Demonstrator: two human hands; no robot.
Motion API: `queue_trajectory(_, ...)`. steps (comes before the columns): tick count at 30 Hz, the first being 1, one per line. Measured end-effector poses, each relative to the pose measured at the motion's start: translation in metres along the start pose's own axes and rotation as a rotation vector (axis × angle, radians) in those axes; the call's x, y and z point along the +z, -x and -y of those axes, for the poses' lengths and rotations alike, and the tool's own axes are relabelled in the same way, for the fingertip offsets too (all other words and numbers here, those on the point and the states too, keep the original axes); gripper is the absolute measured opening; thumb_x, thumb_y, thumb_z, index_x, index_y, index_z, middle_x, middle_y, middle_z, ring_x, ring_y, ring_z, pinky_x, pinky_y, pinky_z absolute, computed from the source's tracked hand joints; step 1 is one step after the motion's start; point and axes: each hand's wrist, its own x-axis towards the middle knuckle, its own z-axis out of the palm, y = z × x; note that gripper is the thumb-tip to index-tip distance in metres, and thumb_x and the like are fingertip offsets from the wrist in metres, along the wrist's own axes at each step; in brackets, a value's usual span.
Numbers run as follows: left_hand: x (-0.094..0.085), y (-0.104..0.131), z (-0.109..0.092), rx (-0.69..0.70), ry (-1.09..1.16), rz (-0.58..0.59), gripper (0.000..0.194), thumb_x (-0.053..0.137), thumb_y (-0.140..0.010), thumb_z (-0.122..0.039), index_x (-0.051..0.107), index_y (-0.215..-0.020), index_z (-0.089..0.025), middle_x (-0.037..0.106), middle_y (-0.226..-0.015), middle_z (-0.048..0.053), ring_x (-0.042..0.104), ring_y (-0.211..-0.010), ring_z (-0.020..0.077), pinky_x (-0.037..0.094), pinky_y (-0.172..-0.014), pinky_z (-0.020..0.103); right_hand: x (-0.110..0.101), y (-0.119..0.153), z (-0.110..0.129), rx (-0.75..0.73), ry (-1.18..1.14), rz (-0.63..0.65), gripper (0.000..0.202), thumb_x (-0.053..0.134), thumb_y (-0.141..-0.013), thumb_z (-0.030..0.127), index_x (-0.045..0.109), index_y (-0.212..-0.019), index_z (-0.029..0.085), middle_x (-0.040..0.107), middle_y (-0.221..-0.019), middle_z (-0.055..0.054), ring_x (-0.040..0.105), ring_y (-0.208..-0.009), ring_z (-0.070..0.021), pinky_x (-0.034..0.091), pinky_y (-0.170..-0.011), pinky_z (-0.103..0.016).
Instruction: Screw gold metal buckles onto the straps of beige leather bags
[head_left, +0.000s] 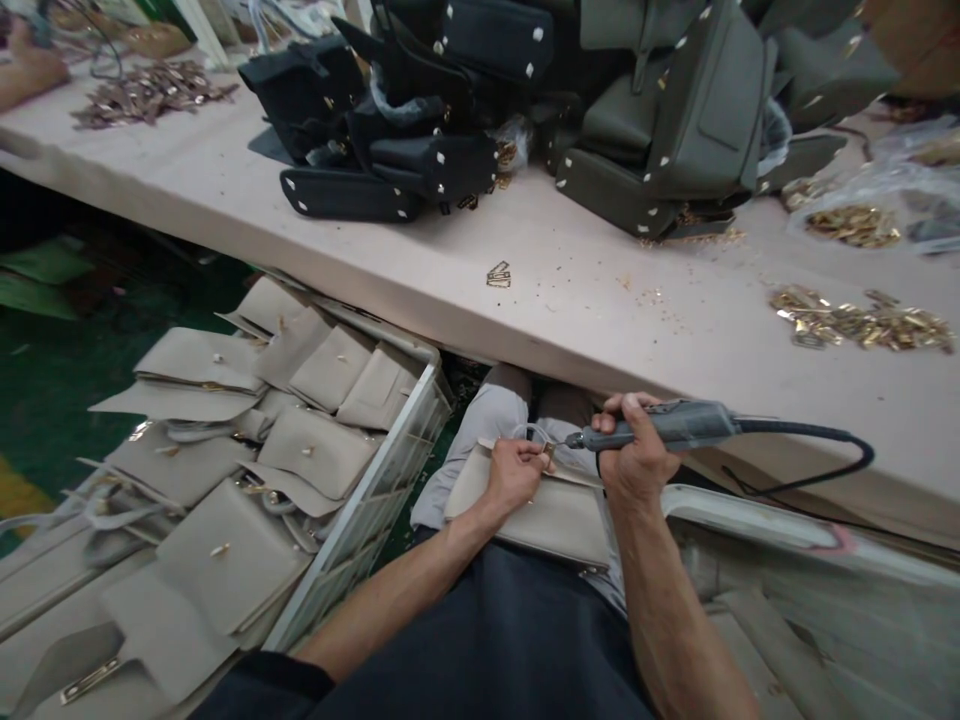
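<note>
A beige handbag (555,515) lies across my lap. My left hand (517,470) is closed at its upper edge, pinching a small gold metal fitting (549,455) against the flap. Wrapped in my right hand (637,455) is a grey electric screwdriver (686,424), held level with its bit pointing left. The bit's tip is at the gold fitting; whether it sits in a screw is too small to tell. A dark cord runs from the tool's rear and loops back toward the table.
Left of me a white plastic crate (360,510) is heaped with beige bags (225,550). Another white bin (810,530) stands at right. On the table (420,270) are black bags (390,150), dark olive bags (675,130) and gold fittings (855,318). Another person's hand (30,65) shows at far left.
</note>
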Motion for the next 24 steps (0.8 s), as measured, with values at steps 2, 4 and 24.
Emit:
queue_trajectory(2, 0.000, 0.001, 0.000, 0.006, -0.007, 0.001, 0.022, 0.065, -0.081, -0.015, 0.080, -0.095, -0.006, 0.079, -0.082, 0.012, 0.069, -0.062, 0.0167, 0.049, -0.052, 0.020, 0.002, 0.002, -0.001, -0.001, 0.012, 0.005, 0.020, 0.078, -0.079, 0.025, 0.060, -0.080, 0.017, 0.063, -0.071, 0.001, 0.052, -0.049, -0.0093, 0.047, -0.051, -0.025)
queue_trajectory(4, -0.001, 0.001, -0.001, 0.012, -0.015, 0.008, 0.022, 0.065, -0.081, -0.015, 0.081, -0.094, -0.006, 0.079, -0.083, 0.012, 0.070, -0.063, 0.0171, 0.049, -0.052, 0.020, 0.003, 0.003, -0.002, -0.008, 0.025, 0.007, 0.019, 0.078, -0.079, 0.025, 0.061, -0.079, 0.017, 0.063, -0.071, 0.001, 0.052, -0.048, -0.0095, 0.048, -0.051, -0.026)
queue_trajectory(24, -0.004, -0.003, 0.010, 0.087, 0.027, 0.034, 0.025, 0.066, -0.076, -0.014, 0.082, -0.093, -0.005, 0.079, -0.081, 0.011, 0.070, -0.068, 0.0185, 0.052, -0.062, 0.023, 0.004, 0.023, -0.013, -0.039, 0.082, 0.285, 0.031, 0.085, -0.080, 0.025, 0.054, -0.076, 0.019, 0.055, -0.064, 0.005, 0.049, -0.045, -0.0087, 0.041, -0.045, -0.023)
